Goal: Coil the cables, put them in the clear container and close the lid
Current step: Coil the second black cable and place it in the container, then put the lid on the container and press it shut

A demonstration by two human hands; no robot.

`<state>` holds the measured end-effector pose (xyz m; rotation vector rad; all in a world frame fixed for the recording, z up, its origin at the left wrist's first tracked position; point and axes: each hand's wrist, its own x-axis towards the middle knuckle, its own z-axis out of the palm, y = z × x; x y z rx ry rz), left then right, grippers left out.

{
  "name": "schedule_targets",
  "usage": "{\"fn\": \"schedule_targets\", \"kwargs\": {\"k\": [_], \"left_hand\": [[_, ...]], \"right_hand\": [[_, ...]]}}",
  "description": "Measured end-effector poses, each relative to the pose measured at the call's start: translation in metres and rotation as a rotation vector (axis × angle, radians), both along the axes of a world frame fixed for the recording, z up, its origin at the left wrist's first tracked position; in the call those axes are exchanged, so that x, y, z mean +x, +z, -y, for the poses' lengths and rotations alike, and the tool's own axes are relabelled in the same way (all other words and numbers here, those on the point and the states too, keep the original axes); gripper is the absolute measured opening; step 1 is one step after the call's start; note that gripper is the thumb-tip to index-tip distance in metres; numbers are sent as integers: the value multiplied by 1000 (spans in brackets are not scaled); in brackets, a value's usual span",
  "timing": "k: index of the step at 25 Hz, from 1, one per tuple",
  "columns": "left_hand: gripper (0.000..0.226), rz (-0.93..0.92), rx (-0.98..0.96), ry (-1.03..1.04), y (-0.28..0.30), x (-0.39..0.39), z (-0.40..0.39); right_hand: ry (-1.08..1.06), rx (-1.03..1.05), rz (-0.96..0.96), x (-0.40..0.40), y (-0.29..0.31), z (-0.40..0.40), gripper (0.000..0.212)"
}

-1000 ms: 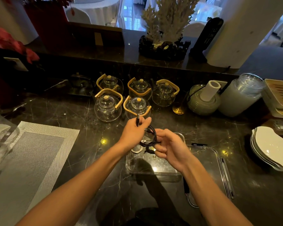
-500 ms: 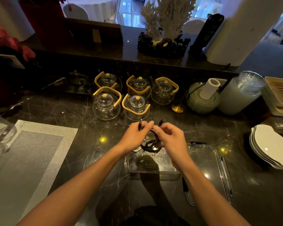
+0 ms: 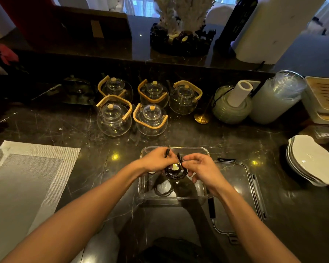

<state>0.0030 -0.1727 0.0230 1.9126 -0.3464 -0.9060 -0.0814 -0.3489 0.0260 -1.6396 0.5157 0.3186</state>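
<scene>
Since earlier: both hands moved over clear container (image 3: 201, 194). Left hand (image 3: 156, 160) and right hand (image 3: 201, 168) clamped on coiled black cable (image 3: 176, 174), table centre, lid (image 3: 241, 186) at 3 o'clock. Keep loops tight, tuck loose end.

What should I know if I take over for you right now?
Left hand and right hand both hold the black cable, coiled, above the clear container.
Another cable seems to lie inside already; hard to tell.
The lid lies off, right of the container.
Left to do: finish the coil, drop it in, close the lid.
</scene>
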Motion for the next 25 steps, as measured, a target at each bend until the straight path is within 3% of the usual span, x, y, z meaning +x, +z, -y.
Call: {"fn": "schedule_targets", "kwargs": {"k": [4,7,11,14,17,25], "left_hand": [[6,-23,155,-118,-23,-1,10],[21,-58,252,-200,-36,-5,8],[20,106,498,-420,-54,-12,9],[26,197,644,-482,-61,-18,14],[36,343,769,-507,-57,-21,18],[42,298,827,-575,-53,-16,9]], "right_hand": [[164,-176,-84,8,-31,7,8],[348,-343,-100,14,-47,10,12],[546,-452,-171,15,-65,5,16],[576,-528,-202,13,-74,1,13],[663,-724,-110,10,-76,-2,6],[653,-824,-41,4,-66,-3,18]]}}
